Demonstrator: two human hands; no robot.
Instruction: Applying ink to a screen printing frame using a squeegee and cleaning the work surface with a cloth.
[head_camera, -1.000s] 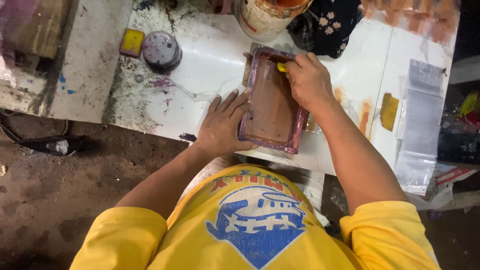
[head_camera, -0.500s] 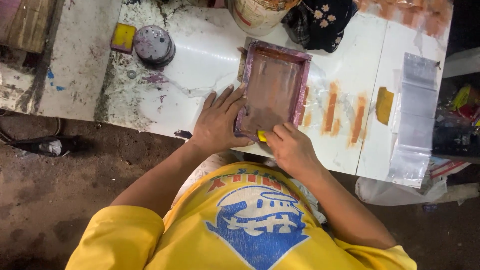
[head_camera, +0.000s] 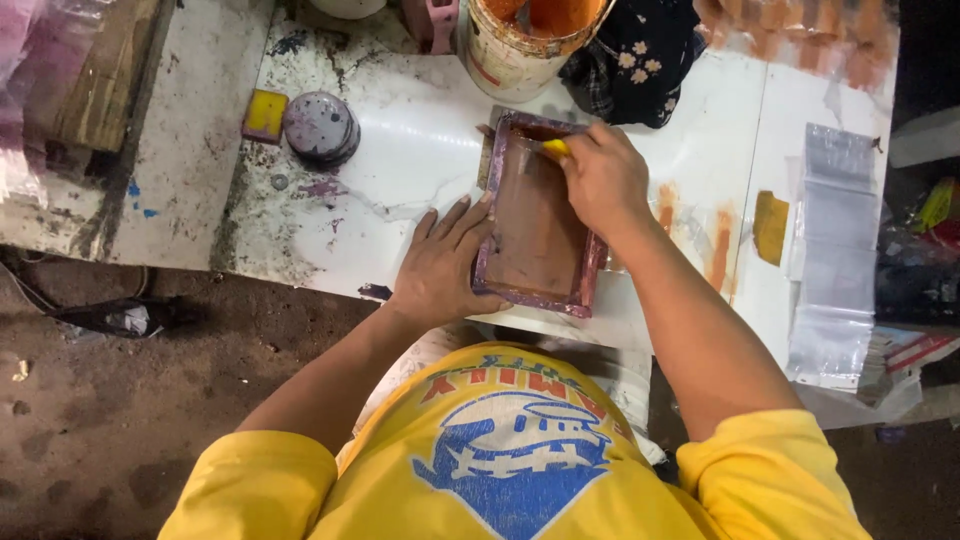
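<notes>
A: Where does the work stand?

B: The frame (head_camera: 538, 215) lies flat on the worktop (head_camera: 400, 170), just below the paint bucket (head_camera: 520, 45). The left hand (head_camera: 440, 265) presses open-palmed on the frame's left edge; the right hand (head_camera: 600, 178) grips a yellow scraper (head_camera: 555, 149) at the frame's top end. The stroke seems only beginning.

A: What differs from earlier?

B: Half a second ago the right hand was at the frame's bottom end.
</notes>
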